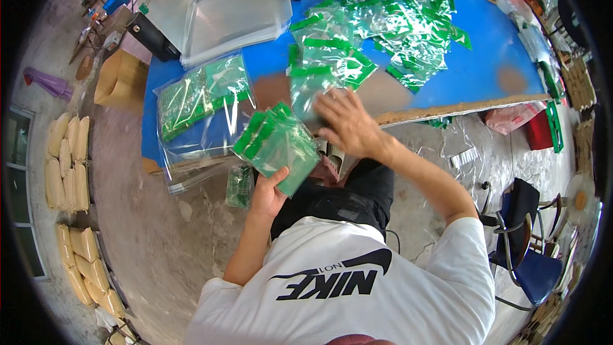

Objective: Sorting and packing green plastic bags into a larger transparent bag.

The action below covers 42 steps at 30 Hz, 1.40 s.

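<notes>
My left hand is closed on a fanned stack of clear plastic packets with green ends, thumb on top, just off the table's front edge. My right hand, slightly blurred, has its fingers and thumb spread and nothing visible in them. Its fingertips lie over or just beside the nearest loose packet; whether they touch it I cannot tell. Beyond it, a large heap of shiny green-and-clear packets spreads across the blue table.
A large clear bag filled with green packets lies at the table's left. Behind it stand a translucent plastic bin and a black box. An open brown carton is left of the table. A dark blue chair stands at the right.
</notes>
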Available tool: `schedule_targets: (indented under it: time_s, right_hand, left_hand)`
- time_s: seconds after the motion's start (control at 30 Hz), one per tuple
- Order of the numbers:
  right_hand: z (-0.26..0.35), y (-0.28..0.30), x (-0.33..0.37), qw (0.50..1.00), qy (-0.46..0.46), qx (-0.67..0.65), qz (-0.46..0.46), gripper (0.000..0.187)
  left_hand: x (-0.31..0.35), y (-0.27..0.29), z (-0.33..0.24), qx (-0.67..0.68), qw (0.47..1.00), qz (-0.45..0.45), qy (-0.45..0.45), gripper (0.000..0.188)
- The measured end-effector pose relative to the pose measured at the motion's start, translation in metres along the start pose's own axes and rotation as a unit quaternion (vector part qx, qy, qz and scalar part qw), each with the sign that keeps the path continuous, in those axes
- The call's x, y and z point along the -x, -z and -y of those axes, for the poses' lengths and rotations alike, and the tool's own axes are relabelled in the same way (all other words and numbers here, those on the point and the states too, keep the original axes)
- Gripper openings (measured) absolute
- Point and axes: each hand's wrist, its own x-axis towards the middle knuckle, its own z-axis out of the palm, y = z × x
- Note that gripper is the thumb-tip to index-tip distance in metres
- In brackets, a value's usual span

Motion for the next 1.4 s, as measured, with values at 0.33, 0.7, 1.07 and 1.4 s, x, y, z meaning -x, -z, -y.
schedule_targets:
  time_s: [0.33, 0.7, 1.07, 1.4]
  right_hand:
    - [-0.031, -0.002, -0.036, 0.990, -0.010, 0.013, -0.138, 0.058]
    - [-0.030, 0.003, -0.015, 0.990, -0.062, -0.043, -0.122, 0.084]
    - [0.054, 0.010, 0.011, 0.771, -0.160, -0.615, 0.041, 0.027]
    - [0.036, -0.007, -0.020, 0.997, -0.029, -0.055, 0.046, 0.059]
  left_hand:
    - [-0.003, 0.005, 0.002, 0.074, 0.996, 0.004, 0.051, 0.057]
    - [0.003, 0.021, 0.011, 0.084, 0.995, 0.009, 0.047, 0.062]
    - [0.003, 0.013, 0.015, 0.149, 0.968, 0.197, 0.044, 0.073]
    - [0.024, 0.016, 0.004, 0.070, 0.996, 0.042, -0.021, 0.067]
